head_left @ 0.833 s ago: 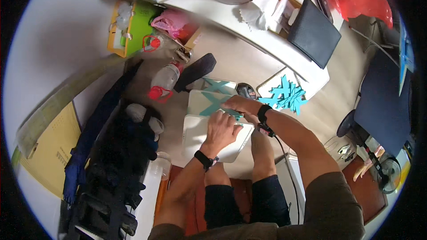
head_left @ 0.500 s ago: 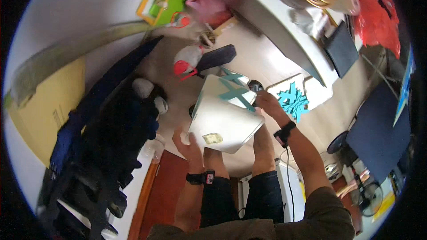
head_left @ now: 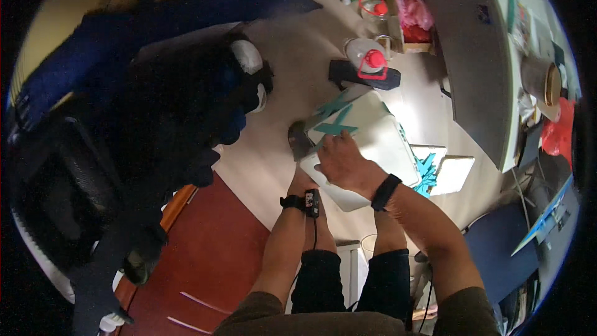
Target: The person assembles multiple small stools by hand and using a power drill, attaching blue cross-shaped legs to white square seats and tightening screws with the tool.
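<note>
Pressing right hand point(head_left: 341, 163) flat — smooth white board point(head_left: 379, 143), teal paper cutouts point(head_left: 336, 126).

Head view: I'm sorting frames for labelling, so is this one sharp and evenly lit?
Head view: fisheye bends the grey desk edge; the dark pile at left is smeared and underexposed; the white board and right hand are fairly sharp, with a bright patch on the floor beside it.

My feed is evenly lit indoors; beyond my fingers point(head_left: 328, 149) the white board point(head_left: 379, 143) glares slightly. Dark clutter left of them smears with motion blur, and the fisheye rim bends everything.
</note>
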Action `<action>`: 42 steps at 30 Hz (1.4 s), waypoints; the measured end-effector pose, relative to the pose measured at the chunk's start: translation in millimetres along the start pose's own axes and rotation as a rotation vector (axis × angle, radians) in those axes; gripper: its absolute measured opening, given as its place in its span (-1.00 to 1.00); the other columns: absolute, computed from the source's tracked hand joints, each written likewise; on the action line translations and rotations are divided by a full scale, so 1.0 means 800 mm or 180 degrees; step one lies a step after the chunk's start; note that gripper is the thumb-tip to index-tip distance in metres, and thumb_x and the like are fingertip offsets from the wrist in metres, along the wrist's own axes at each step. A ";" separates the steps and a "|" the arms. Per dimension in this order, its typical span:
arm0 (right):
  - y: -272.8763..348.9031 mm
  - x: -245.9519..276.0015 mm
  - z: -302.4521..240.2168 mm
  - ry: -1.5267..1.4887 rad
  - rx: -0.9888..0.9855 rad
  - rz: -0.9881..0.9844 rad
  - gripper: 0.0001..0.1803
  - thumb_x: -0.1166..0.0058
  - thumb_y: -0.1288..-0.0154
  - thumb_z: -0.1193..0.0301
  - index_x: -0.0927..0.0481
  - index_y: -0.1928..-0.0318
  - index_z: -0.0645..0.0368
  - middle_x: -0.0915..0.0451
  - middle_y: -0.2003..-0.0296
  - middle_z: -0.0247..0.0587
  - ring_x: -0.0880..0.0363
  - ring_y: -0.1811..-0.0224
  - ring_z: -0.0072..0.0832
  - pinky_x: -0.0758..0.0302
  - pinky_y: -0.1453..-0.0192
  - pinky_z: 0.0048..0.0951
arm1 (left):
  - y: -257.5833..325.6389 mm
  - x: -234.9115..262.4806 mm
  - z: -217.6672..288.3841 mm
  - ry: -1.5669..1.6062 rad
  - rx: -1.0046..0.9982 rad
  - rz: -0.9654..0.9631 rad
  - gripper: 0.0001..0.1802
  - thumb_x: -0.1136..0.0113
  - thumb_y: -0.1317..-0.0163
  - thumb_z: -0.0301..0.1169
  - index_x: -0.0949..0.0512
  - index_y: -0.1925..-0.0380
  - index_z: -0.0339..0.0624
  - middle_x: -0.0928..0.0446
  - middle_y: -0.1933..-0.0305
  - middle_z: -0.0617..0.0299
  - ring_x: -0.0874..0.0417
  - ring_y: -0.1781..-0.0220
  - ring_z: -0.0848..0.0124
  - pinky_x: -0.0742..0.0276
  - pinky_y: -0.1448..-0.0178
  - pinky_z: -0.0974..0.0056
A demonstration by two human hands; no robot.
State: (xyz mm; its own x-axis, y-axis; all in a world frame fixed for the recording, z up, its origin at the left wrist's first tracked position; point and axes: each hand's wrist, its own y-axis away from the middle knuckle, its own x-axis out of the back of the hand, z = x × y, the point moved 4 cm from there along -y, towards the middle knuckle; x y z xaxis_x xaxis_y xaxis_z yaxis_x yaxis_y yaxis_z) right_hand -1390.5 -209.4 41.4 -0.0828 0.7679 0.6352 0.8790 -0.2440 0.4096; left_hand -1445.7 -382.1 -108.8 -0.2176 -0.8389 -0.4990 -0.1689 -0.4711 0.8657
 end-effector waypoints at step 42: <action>0.065 -0.040 -0.077 0.0209 0.1307 -0.0615 -0.83 -0.12 -0.06 0.35 -0.51 0.50 0.19 -0.44 0.59 -0.38 -0.49 0.47 -0.52 -0.50 0.48 -0.57 | -0.036 -0.043 0.045 -0.2310 0.0803 -0.0623 -0.64 -0.04 -0.28 -0.07 -0.55 0.23 -0.15 -0.46 0.37 0.43 -0.42 0.36 0.59 -0.33 0.30 0.44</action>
State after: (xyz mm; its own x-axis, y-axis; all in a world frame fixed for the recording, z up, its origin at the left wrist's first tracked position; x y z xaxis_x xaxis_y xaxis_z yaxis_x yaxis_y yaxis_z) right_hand -1371.0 -283.1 82.9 -0.2815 0.7339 0.6182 0.9567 0.1651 0.2397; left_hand -1468.3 -330.1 -117.8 -0.7192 -0.3189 -0.6173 -0.4627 -0.4429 0.7679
